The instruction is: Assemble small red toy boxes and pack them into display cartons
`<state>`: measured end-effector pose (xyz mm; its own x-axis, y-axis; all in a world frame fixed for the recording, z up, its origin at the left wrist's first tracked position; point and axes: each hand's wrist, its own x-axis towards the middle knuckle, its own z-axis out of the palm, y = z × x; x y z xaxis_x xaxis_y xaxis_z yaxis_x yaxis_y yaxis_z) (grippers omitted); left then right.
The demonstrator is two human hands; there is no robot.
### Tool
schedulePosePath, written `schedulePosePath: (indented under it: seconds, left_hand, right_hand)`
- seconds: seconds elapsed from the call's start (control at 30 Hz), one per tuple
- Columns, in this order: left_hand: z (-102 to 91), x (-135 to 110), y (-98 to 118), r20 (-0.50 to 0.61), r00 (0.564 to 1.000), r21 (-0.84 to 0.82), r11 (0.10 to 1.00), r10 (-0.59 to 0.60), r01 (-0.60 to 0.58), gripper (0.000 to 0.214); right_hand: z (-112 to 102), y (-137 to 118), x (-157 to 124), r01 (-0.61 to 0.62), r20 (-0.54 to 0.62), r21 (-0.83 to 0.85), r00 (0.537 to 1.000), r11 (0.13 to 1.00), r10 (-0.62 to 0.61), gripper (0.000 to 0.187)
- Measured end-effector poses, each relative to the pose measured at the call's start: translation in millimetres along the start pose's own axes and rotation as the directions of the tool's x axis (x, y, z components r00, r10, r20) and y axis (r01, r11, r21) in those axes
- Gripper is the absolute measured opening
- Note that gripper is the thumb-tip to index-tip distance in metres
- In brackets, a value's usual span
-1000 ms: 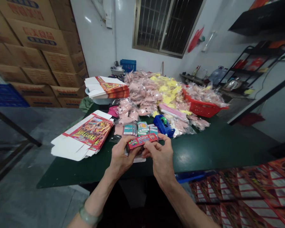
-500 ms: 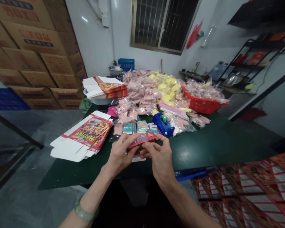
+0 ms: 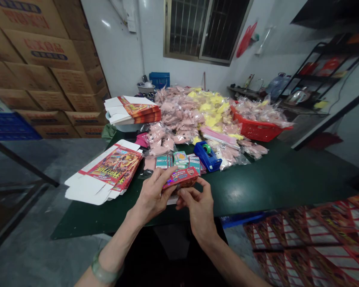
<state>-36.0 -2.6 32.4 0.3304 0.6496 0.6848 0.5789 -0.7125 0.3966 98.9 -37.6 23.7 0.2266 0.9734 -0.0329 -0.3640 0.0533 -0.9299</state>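
Above the table's near edge I hold a small red printed cardboard box, tilted so one long printed side faces up. My left hand is closed round its left end, thumb beneath and fingers over the top. At the box's lower right, my right hand has its fingers curled in against the near side and right end. A white flap or piece of card shows just below the box, partly covered by the fingers. Behind the box lie small teal cards and a blue tape dispenser with green tape.
Flat red-and-white cartons lie at the left, with another stack behind. Bagged pink and yellow plush pieces heap at the back beside a red basket. Printed red boxes stand low at the right.
The red box has tipped slightly, showing more of its near side. My right-hand fingers have shifted a little down along its right end. The left hand keeps its hold.
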Motion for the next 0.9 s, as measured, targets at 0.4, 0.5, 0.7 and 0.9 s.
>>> schedulePosePath:
  seconds: [0.4, 0.5, 0.7, 0.9]
  left_hand:
    - [5.0, 5, -7, -0.136, 0.988, -0.014, 0.997, -0.079, 0.078, 0.043]
    - [5.9, 4, -7, -0.138, 0.987, -0.017, 0.996, -0.085, 0.084, 0.044]
    - [8.1, -1, -3, -0.167, 0.985, -0.008, 0.999, -0.052, 0.051, 0.046]
    - [6.8, -1, 0, -0.156, 0.988, -0.041, 0.999, -0.012, 0.006, 0.046]
  right_hand:
    - [-7, -23, -13, 0.142, 0.036, -0.099, 0.990, 0.985, -0.139, 0.043]
    - [-3, -26, -8, 0.176, 0.028, -0.080, 0.984, 0.981, -0.174, 0.040]
    - [9, -26, 3, 0.152, 0.011, -0.016, 0.988, 0.988, -0.152, 0.038]
    - [14, -26, 7, 0.086, -0.036, -0.015, 0.996, 0.996, -0.087, 0.042]
